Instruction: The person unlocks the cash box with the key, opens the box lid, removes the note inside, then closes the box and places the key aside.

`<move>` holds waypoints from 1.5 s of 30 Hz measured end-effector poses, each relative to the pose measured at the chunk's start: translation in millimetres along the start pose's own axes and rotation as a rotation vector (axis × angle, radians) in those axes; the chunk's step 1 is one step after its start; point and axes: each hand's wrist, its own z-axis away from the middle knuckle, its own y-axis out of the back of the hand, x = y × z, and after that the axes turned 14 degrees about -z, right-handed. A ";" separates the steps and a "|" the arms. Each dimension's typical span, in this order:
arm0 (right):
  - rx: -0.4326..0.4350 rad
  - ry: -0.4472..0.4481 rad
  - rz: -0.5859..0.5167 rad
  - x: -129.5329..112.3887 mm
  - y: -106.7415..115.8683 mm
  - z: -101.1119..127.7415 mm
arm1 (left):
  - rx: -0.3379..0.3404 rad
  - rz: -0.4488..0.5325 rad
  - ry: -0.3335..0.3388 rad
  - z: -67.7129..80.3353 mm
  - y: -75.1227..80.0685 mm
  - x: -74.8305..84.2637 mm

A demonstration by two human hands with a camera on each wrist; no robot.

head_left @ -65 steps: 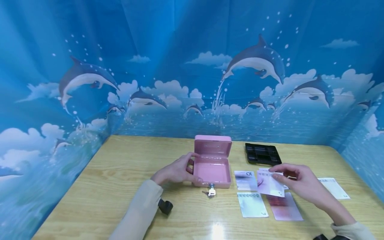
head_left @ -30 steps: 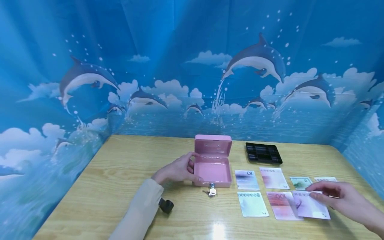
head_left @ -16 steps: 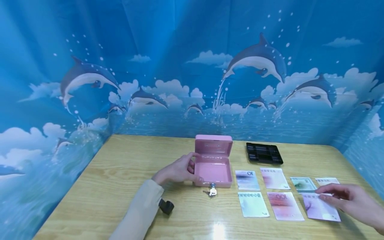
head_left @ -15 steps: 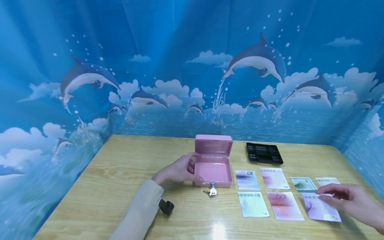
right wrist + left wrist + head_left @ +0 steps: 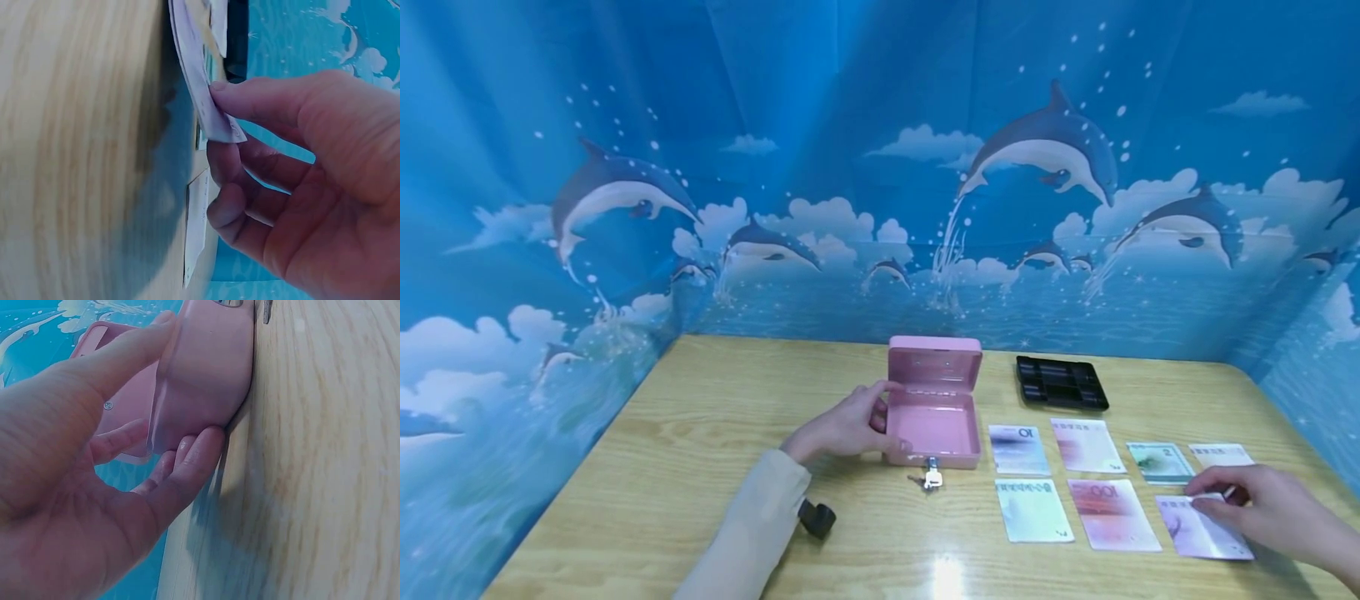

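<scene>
My left hand [image 5: 850,423] grips the left side of a pink cash box [image 5: 936,461], thumb at the front corner and fingers along its side and rim. The lid stands up, the inside is bare, and a key [image 5: 933,477] sits in the front lock. In the left wrist view the fingers curl against the box's end wall [image 5: 203,375]. At the right, my right hand [image 5: 1262,506] pinches the far edge of a purple-white banknote [image 5: 1198,531] between thumb and fingers. In the right wrist view the pinched banknote [image 5: 203,103] bends slightly, close over the table.
Several banknotes lie flat in two rows: a blue 10 [image 5: 1018,450], a pinkish one [image 5: 1086,446], a green 2 [image 5: 1159,463], a pale one [image 5: 1221,454], a greenish one [image 5: 1034,510] and a red 100 [image 5: 1112,514]. Behind them lies a black compartment tray [image 5: 1062,407].
My right hand has carried the purple-white banknote rightward from over the other notes and lowered it right of the red 100, in front of the green 2. My left hand stays on the box.
</scene>
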 end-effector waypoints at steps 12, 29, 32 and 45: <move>0.070 0.097 0.047 2.7 -9.4 -0.3 | -0.005 -0.017 0.025 -1.1 -0.9 2.4; 0.162 0.241 -0.010 1.8 -2.4 -3.5 | -0.006 0.015 0.009 0.7 -0.5 3.8; 0.192 0.207 0.004 -6.0 3.1 -8.0 | -0.011 0.005 0.009 -0.1 -0.7 3.6; 0.259 0.200 -0.068 -38.1 4.9 -40.2 | -0.016 0.009 0.028 -0.6 -1.3 3.8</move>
